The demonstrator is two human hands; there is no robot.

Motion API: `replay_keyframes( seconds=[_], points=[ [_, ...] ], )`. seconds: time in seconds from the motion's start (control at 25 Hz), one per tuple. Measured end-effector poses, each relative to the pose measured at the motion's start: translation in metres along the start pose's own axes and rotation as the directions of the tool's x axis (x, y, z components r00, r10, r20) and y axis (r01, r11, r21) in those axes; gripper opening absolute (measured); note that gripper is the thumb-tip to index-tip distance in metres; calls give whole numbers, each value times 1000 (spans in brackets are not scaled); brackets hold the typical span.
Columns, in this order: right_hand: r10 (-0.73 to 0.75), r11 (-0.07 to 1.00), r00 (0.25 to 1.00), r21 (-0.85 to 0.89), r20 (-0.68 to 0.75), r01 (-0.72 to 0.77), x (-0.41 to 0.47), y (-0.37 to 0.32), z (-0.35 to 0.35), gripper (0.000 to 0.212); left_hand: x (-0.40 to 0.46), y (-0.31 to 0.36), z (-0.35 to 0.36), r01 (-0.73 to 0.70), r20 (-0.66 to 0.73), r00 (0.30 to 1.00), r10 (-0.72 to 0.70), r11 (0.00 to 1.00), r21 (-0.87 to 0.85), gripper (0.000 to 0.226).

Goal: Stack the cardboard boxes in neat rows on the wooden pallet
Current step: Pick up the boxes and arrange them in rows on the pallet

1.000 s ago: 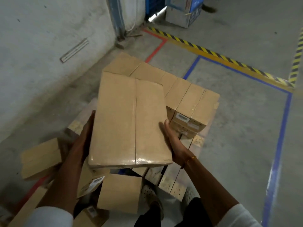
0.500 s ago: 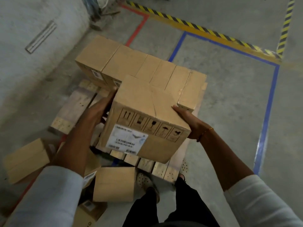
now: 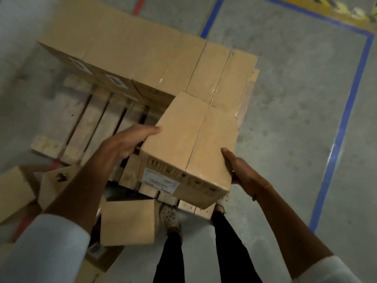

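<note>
I hold a taped cardboard box (image 3: 189, 144) with a white label on its near face, over the near right corner of the wooden pallet (image 3: 85, 127). My left hand (image 3: 130, 139) presses flat against its left side. My right hand (image 3: 236, 168) grips its right near corner. The box's far end touches a row of boxes (image 3: 142, 54) that lines the pallet's far side. Whether the box's bottom rests on the slats is hidden.
Loose cardboard boxes lie on the floor at my left: one (image 3: 127, 221) by my feet, two more (image 3: 14, 184) further left. Bare pallet slats show left of the held box. Blue tape (image 3: 342, 123) marks the concrete floor on the right.
The box went from flat at chest height, down and forward, to low at the pallet's near right, against the back row. My view has dropped closer to the pallet.
</note>
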State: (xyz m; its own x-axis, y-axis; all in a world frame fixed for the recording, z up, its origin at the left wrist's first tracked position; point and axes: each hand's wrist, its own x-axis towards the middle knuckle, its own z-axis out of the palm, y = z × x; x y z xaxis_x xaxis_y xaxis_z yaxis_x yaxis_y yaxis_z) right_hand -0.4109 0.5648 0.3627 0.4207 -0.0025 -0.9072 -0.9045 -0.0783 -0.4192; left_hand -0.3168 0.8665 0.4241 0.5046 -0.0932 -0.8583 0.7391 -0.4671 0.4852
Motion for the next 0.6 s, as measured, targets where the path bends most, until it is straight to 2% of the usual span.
replay_keyframes(
  seconds=[0.2, 0.32, 0.4, 0.6],
  points=[
    [-14, 999, 999, 31, -29, 15, 109, 105, 17, 53, 122, -131, 44, 154, 65, 988, -144, 968, -200, 25],
    [-36, 999, 998, -27, -58, 34, 172, 148, 23, 72, 182, -191, 68, 189, 77, 982, -175, 941, -282, 29],
    [-77, 994, 994, -88, -81, 69, 207, 158, 23, 75, 211, -202, 77, 178, 46, 984, -172, 929, -324, 31],
    [-210, 976, 965, -101, -160, 195, 261, 159, 29, 57, 271, -198, 77, 40, -2, 999, -43, 934, -355, 41]
  ],
)
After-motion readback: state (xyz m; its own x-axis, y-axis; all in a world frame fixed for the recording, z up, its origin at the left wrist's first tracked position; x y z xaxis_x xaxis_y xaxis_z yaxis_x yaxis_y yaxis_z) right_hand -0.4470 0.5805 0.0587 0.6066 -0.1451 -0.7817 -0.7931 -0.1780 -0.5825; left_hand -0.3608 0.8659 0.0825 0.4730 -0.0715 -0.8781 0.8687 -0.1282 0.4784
